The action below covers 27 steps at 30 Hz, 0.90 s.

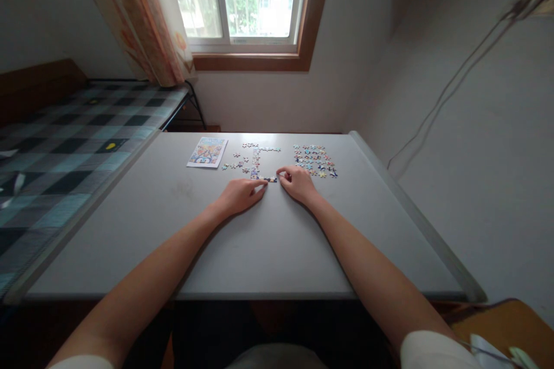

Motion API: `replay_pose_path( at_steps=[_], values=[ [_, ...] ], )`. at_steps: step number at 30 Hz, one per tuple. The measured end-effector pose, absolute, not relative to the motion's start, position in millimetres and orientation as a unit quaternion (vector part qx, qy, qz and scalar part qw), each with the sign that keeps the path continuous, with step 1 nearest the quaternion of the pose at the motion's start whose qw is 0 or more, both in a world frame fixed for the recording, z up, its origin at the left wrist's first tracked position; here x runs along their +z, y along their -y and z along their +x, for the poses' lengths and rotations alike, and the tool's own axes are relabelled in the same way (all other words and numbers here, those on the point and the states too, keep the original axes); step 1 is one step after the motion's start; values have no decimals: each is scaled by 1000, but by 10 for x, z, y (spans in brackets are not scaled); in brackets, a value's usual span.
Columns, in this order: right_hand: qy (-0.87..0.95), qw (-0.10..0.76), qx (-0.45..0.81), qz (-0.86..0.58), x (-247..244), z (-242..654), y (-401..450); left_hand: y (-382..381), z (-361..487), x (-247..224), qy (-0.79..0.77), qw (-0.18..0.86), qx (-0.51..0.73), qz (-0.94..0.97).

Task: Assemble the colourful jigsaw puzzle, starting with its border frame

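A partly joined jigsaw frame [255, 162] lies on the table, with a top row, a left side and a bottom row linked together. My left hand [240, 195] rests at the bottom row [272, 180], its index finger stretched along the edge and the thumb apart below. Just past the right end of that row, my right hand [298, 182] is curled with thumb and index finger close together; whatever they hold, if anything, is too small to make out. Loose jigsaw pieces [312, 155] lie in rows beyond my right hand, and several more pieces [234, 165] are scattered left of the frame.
A printed picture sheet [207, 153] lies on the grey-white table [277, 248], left of the pieces. A bed with a checked cover [125, 105] stands at the left. Behind the table are a window and a curtain [151, 23]. A cable [450, 89] hangs on the right wall.
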State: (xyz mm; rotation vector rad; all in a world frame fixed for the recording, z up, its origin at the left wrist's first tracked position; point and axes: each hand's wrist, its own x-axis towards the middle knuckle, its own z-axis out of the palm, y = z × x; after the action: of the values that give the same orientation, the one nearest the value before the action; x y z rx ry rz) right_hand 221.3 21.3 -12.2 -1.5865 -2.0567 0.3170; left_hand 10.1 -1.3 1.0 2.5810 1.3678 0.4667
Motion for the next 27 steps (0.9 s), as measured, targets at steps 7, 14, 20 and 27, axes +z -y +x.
replay_pose_path(
  at_steps=[7, 14, 20, 27],
  values=[
    [760, 258, 118, -585, -122, 2214, -214, 4, 90, -5, -456, 88, 162, 871],
    [760, 256, 115, -586, -123, 2216, -216, 8, 98, 2, -455, 86, 164, 871],
    [759, 256, 116, -587, -123, 2211, -216, 13, 99, -1, -455, 82, 162, 872],
    [757, 257, 116, -589, -110, 2209, -209, 15, 100, 9, -457, 84, 162, 871]
  ],
)
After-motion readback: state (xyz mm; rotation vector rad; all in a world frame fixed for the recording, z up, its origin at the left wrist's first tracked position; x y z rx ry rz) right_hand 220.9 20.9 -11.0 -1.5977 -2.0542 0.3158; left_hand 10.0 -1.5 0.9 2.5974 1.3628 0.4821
